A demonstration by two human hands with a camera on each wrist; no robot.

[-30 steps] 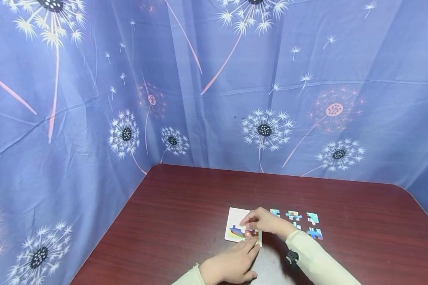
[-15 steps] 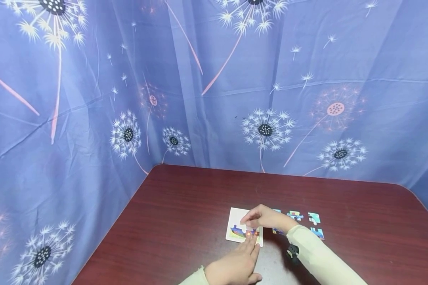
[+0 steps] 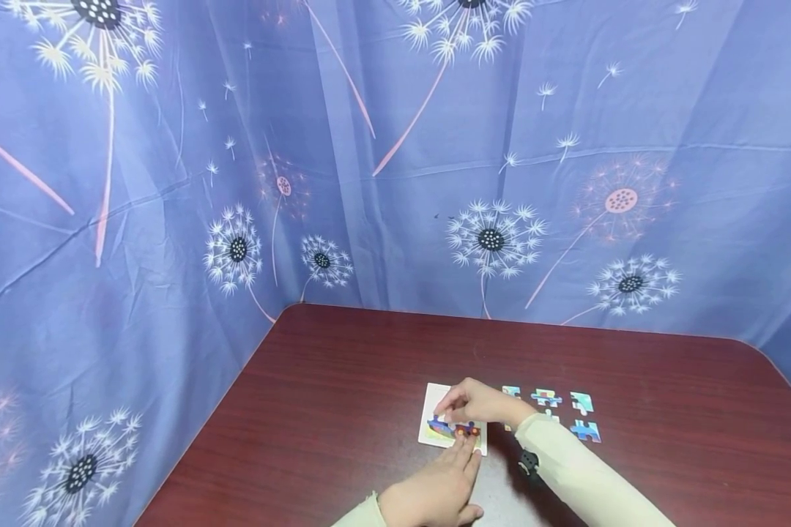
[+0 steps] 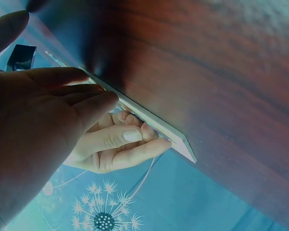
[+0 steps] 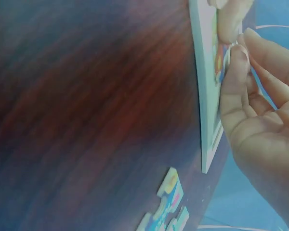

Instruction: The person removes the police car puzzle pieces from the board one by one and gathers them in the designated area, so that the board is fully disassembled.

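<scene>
A white puzzle board (image 3: 433, 397) lies on the table, a few joined puzzle pieces with a blue and red vehicle picture along its near part. My left hand (image 3: 435, 483) reaches from the front with straight fingers, their tips resting on the pieces at the board's near right. My right hand (image 3: 477, 402) comes in from the right, thumb and index finger curled down at the blue left puzzle piece (image 3: 440, 427). In the right wrist view its thumb (image 5: 238, 62) lies against the pieces. The left wrist view shows the right index finger (image 4: 139, 153) reaching the board's edge.
Several loose puzzle pieces lie on the table right of the board, among them one with a red patch (image 3: 546, 397), a pale corner one (image 3: 581, 402) and a blue one (image 3: 585, 430). A blue dandelion-print curtain (image 3: 395, 219) hangs behind the dark red table (image 3: 343, 380).
My right hand has shifted slightly left across the board, its fingertips now at the blue piece. My left fingertips stay on the board, the hand slightly farther right than a second ago.
</scene>
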